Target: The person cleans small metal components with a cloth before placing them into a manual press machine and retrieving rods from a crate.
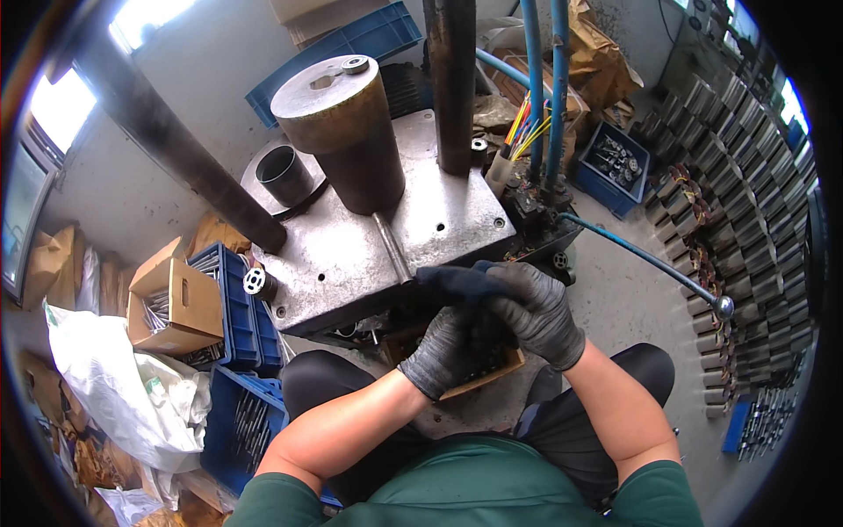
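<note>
Both gloved hands meet at the near edge of the steel press table (351,255): left hand (452,347) and right hand (536,307) curled together; what they grip is hidden

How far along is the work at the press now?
Done, it seems: rows of finished stator cores are stacked on the floor at the right. In hand: both gloved hands, left hand and right hand, meet at the press plate edge; what they hold is hidden. Left: loose metal rods fill the blue crate.
</note>
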{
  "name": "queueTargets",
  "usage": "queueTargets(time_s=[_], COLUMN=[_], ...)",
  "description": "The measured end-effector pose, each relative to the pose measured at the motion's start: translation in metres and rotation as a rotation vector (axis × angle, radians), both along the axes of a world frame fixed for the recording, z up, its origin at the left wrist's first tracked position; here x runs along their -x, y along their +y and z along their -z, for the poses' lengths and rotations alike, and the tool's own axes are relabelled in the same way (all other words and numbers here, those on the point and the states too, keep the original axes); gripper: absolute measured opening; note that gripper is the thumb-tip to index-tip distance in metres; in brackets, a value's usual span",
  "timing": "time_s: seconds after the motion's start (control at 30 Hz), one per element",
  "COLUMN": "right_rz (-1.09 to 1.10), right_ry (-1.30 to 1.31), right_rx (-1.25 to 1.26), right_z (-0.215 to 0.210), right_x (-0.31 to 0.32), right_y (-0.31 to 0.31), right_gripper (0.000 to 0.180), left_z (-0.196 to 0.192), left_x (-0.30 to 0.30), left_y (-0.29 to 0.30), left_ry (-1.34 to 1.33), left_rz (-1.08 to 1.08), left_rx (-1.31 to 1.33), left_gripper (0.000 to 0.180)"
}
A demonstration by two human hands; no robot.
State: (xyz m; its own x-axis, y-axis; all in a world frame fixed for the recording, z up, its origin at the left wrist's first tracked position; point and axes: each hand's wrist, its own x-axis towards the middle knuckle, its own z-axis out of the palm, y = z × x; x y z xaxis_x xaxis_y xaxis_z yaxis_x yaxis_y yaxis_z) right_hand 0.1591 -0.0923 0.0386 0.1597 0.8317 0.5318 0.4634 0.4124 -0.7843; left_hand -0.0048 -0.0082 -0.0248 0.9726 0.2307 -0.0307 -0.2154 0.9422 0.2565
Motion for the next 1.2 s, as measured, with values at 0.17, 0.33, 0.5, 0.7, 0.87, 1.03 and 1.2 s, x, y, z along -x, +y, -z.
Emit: queueTargets(time_s=[0.17, 0.33, 0.5, 0.7, 0.87, 1.03, 1.2], right_rz=[0.126, 0.181, 0.018, -0.149, -0.075, 0.024, 0.070], right_ry=[0.556, 0.181, 0.554, 0.552, 0.467, 0.476, 0.149], right_rx=[0.265, 0.463, 0.189, 0.422, 0.429, 0.400, 0.284], right_z=[-0.008, 0.001, -0.040, -0.027, -0.022, -0.020, 0.000], right_x=[-0.005, -0.031, -0.029, -0.004, 0.002, 0.003, -0.008], right_y=[0.001, -0.006, -0.015, -0.020, -0.024, -0.022, -0.019], right_gripper=[0.029, 0.027, 0.042, 0.048, 0.041, 0.032, 0.033], left_z=[-0.059, -0.091, -0.071, -0.053, -0.061, -0.076, -0.062], left_x=[0.004, 0.019, 0.019, 0.017, 0.013, 0.014, 0.013], left_y=[-0.016, -0.006, 0.006, 0.007, -0.003, 0.005, 0.010], left_ry=[0.385, 0.195, 0.384, 0.276, 0.326, 0.262, 0.338], left_rz=[-0.181, -0.324, -0.596, -0.426, -0.580, -0.418, -0.339], left_rx=[-0.403, -0.873, -1.355, -1.028, -1.142, -0.763, -0.408], left_gripper=[0.049, 0.044, 0.038, 0.041, 0.046, 0.059, 0.059])
